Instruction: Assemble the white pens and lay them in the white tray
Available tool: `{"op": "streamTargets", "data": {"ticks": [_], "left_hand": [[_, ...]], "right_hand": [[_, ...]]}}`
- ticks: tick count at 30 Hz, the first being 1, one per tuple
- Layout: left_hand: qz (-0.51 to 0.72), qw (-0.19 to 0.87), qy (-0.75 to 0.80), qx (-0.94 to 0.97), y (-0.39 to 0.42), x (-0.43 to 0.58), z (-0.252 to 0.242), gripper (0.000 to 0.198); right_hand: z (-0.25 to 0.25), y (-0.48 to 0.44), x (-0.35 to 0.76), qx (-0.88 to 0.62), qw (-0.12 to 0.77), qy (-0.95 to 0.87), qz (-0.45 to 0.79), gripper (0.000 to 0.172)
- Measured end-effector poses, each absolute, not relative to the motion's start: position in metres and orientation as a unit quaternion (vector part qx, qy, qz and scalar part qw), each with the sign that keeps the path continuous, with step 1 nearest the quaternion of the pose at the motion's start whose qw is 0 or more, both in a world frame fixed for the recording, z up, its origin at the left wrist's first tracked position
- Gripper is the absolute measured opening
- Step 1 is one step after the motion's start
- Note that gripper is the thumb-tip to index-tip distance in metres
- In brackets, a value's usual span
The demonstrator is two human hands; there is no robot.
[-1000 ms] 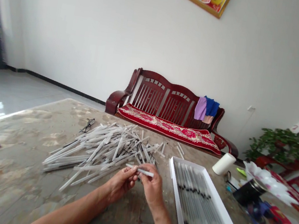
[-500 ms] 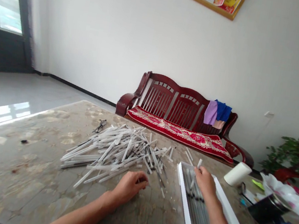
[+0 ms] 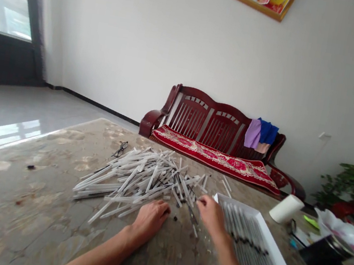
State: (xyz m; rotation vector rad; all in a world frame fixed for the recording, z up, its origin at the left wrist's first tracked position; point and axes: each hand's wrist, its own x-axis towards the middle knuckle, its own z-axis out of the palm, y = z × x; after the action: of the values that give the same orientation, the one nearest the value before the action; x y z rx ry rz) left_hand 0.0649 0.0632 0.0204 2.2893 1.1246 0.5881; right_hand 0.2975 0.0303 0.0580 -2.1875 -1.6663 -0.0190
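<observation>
A loose heap of slender white plastic tubes [image 3: 141,182], some with black parts, lies crisscrossed on the stone-patterned tabletop [image 3: 16,200]. My left hand [image 3: 151,217] rests on the table against the heap's near edge, fingers curled, with nothing visible in them. My right hand [image 3: 211,216] sits at the heap's right end, fingertips beside several tubes. Whether those fingers hold a tube is hidden. To its right, a shallow white tray [image 3: 273,257] holds neat parallel rows of matching tubes [image 3: 247,241].
Black-framed glasses [image 3: 120,149] lie beyond the heap. A white paper roll [image 3: 285,208] stands past the tray, near a black cup [image 3: 326,253] and crumpled plastic [image 3: 344,228]. A red-cushioned wooden bench [image 3: 212,143] stands behind the table.
My hands no longer hold a tube together. My right hand went to the tray, then came back left to the heap. My left hand lowered to the table. The view turned slightly.
</observation>
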Motion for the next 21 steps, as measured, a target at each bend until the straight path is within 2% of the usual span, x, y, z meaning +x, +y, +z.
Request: {"op": "streamTargets", "data": {"ticks": [4, 8, 10, 15, 21], "left_hand": [[0.228, 0.247, 0.412, 0.847, 0.062, 0.063, 0.018, 0.021], [0.242, 0.253, 0.414, 0.84, 0.063, 0.064, 0.013, 0.022], [0.275, 0.276, 0.423, 0.818, 0.065, 0.066, 0.012, 0.022], [0.392, 0.446, 0.428, 0.682, 0.072, 0.074, 0.008, 0.027], [0.428, 0.616, 0.391, 0.534, 0.074, 0.08, 0.007, 0.035]], "right_hand": [[0.032, 0.046, 0.232, -0.754, 0.178, -0.629, -0.061, 0.007], [0.02, 0.048, 0.224, -0.767, 0.158, -0.615, -0.092, 0.002], [0.021, 0.043, 0.231, -0.771, 0.169, -0.61, -0.073, 0.007], [0.025, 0.019, 0.237, -0.756, 0.263, -0.599, -0.013, 0.016], [0.014, 0.005, 0.216, -0.688, 0.421, -0.588, 0.064, 0.026]]}}
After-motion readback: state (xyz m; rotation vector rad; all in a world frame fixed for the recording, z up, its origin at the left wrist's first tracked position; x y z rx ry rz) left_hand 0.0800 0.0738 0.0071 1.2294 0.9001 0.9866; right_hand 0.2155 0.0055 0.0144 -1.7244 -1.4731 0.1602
